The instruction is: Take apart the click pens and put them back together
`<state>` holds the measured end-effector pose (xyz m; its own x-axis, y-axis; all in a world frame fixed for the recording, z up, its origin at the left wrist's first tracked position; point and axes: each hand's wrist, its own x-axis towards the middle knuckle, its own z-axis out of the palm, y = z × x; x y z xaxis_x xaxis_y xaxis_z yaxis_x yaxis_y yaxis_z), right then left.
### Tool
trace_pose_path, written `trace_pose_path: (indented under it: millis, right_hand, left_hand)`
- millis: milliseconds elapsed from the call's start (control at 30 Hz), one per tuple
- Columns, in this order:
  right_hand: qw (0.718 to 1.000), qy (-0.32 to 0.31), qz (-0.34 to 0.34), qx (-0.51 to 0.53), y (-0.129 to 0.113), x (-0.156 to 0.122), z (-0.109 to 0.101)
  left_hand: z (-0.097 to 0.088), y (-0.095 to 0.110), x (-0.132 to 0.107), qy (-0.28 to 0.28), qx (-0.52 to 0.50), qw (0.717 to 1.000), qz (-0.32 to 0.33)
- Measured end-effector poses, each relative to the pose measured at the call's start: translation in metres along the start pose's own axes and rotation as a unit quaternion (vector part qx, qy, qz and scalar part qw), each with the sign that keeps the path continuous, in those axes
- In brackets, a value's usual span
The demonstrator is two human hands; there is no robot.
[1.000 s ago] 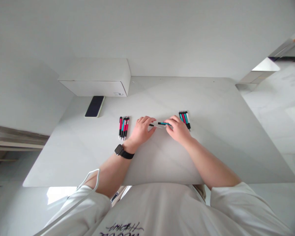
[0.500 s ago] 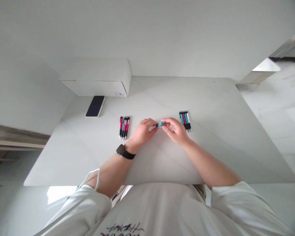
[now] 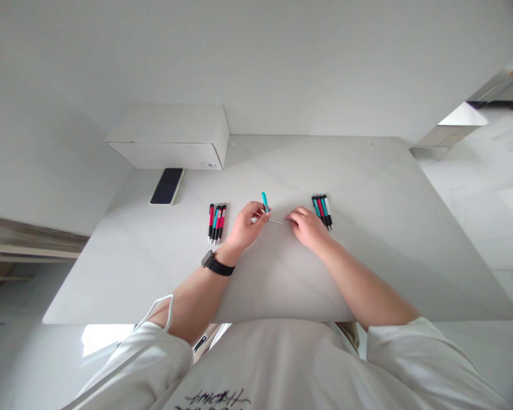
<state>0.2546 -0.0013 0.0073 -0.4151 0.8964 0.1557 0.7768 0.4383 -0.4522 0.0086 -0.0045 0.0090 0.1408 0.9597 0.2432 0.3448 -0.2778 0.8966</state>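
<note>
My left hand (image 3: 250, 223) is closed, with a teal pen barrel (image 3: 264, 200) standing up from its fingers. From the same fingertips a thin grey pen refill (image 3: 276, 222) points right, toward my other hand. My right hand (image 3: 306, 224) is closed in a pinch just past the refill's end, with a gap between them. Whatever it holds is too small and covered to make out. Left of my left hand lies a group of red and teal pens (image 3: 216, 223) with black grips. Beside my right hand is another group of pens (image 3: 322, 210), red, teal and white.
A white box (image 3: 166, 154) stands at the back left of the white table (image 3: 389, 239), against the wall. In front of the box lies a phone (image 3: 167, 186) with a dark screen. A black watch (image 3: 218, 264) is on my left wrist.
My hands have drawn apart, the right one moving right. The teal barrel has swung upright in my left hand, and the thin refill now shows between the hands.
</note>
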Motion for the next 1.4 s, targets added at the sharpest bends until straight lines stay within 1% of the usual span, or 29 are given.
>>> trace_pose_path:
  millis: [100, 167, 233, 333, 433, 533, 600, 667, 767, 933, 1000, 1100, 1167, 1233, 1300, 1400]
  right_hand:
    - [1.000, -0.008, 0.007, -0.006, 0.001, 0.000, 0.000]
    - [1.000, 0.000, 0.013, 0.004, 0.000, 0.001, -0.001]
    - [0.999, 0.025, 0.022, 0.039, -0.001, 0.001, -0.002]
    - [0.986, 0.087, 0.025, 0.140, -0.004, 0.002, -0.004]
    - [0.953, 0.134, 0.038, 0.269, -0.005, 0.005, -0.003]
    - [0.899, 0.177, 0.075, 0.394, -0.004, 0.007, -0.002]
    - [0.868, 0.204, 0.087, 0.444, -0.002, 0.008, -0.001]
    - [0.856, 0.213, 0.088, 0.463, -0.002, 0.008, -0.001]
    - [0.855, 0.206, 0.085, 0.469, -0.003, 0.007, -0.001]
    - [0.862, 0.193, 0.077, 0.463, -0.008, 0.007, -0.002]
    - [0.873, 0.183, 0.069, 0.447, -0.010, 0.006, -0.003]
    - [0.901, 0.176, 0.042, 0.393, -0.014, 0.004, -0.005]
    - [0.912, 0.176, 0.026, 0.370, -0.016, 0.002, -0.006]
    - [0.909, 0.175, 0.026, 0.377, -0.017, 0.002, -0.005]
    - [0.899, 0.161, 0.040, 0.405, -0.016, 0.002, -0.003]
    - [0.885, 0.097, 0.056, 0.453, -0.014, 0.003, 0.003]
  left_hand:
    - [-0.001, 0.003, 0.000, -0.020, 0.002, 1.000, -0.005]
    - [-0.001, 0.004, -0.001, -0.027, 0.011, 1.000, -0.004]
    - [-0.001, 0.005, -0.002, -0.023, 0.029, 0.999, 0.006]
    - [-0.001, 0.005, -0.003, -0.025, 0.077, 0.996, 0.038]
    - [-0.002, 0.007, -0.003, -0.051, 0.127, 0.988, 0.072]
    - [-0.003, 0.009, -0.003, -0.069, 0.158, 0.981, 0.086]
    - [-0.003, 0.009, -0.003, -0.075, 0.168, 0.979, 0.091]
    - [-0.003, 0.008, -0.002, -0.082, 0.172, 0.977, 0.094]
    - [-0.003, 0.008, -0.002, -0.090, 0.174, 0.976, 0.097]
    - [-0.002, 0.009, -0.002, -0.091, 0.177, 0.975, 0.096]
    - [-0.002, 0.009, -0.002, -0.091, 0.176, 0.975, 0.099]
    - [-0.002, 0.010, -0.002, -0.085, 0.173, 0.976, 0.100]
    - [-0.003, 0.010, -0.001, -0.078, 0.168, 0.978, 0.096]
    - [-0.004, 0.010, -0.001, -0.073, 0.161, 0.980, 0.094]
    - [-0.003, 0.011, -0.002, -0.073, 0.156, 0.980, 0.100]
    - [-0.002, 0.012, -0.003, -0.083, 0.153, 0.977, 0.122]
